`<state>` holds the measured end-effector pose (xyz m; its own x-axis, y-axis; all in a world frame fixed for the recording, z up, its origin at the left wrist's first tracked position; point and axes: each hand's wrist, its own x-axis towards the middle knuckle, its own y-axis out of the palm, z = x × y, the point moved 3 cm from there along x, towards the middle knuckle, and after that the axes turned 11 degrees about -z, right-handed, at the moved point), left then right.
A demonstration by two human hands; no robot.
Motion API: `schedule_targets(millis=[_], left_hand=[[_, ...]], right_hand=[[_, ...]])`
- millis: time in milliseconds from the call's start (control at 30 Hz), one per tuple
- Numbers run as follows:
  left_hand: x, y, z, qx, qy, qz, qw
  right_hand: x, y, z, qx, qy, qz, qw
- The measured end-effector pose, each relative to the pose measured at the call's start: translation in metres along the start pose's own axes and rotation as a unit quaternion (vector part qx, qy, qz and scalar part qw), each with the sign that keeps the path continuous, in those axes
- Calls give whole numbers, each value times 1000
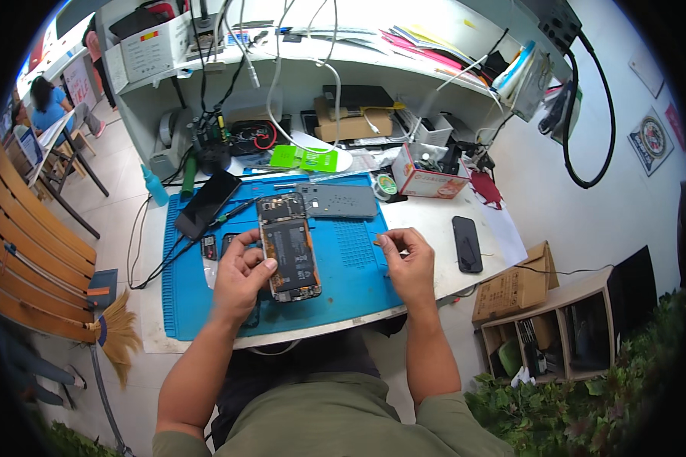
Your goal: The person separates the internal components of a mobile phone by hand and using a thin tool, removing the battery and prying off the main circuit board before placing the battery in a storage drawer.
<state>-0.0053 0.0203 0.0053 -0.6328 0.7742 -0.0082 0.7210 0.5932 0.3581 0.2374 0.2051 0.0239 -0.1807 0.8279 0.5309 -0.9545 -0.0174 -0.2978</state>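
My left hand [242, 276] grips an opened smartphone [288, 247] by its left edge, thumb on the front. Its back is off, so the black battery, circuit board and orange flex strips show. Off to the right, my right hand [408, 263] pinches a small orange strip [377, 240] between thumb and fingers; its exact kind is too small to tell. Behind the opened phone, a grey phone back cover [341, 201] lies on the blue repair mat [343, 293]. A dark smartphone [208, 203] rests at the mat's far left, beside a thin pen-like tool [235, 212].
Another black phone [467, 244] lies on the white table to the right. A solder spool [385, 185] and a red-and-white box [430, 177] of parts stand behind. At the far left is a blue bottle [153, 185]. White cables [273, 99] hang from the shelf.
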Motion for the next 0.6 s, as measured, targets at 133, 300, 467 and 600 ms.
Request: schedule_targets(millis=[133,300,467,600], left_hand=[[-2,2,-6,11,2,2,1000],[-1,1,0,28,9,12,1000],[2,0,2,15,1,12,1000],[2,-5,3,25,-10,22,999]], right_hand=[[2,-27,-6,-176,-107,45,977],[-3,-31,-18,-198,-124,161,959],[9,-38,-13,-173,15,253,952],[15,-44,6,-170,3,322,931]])
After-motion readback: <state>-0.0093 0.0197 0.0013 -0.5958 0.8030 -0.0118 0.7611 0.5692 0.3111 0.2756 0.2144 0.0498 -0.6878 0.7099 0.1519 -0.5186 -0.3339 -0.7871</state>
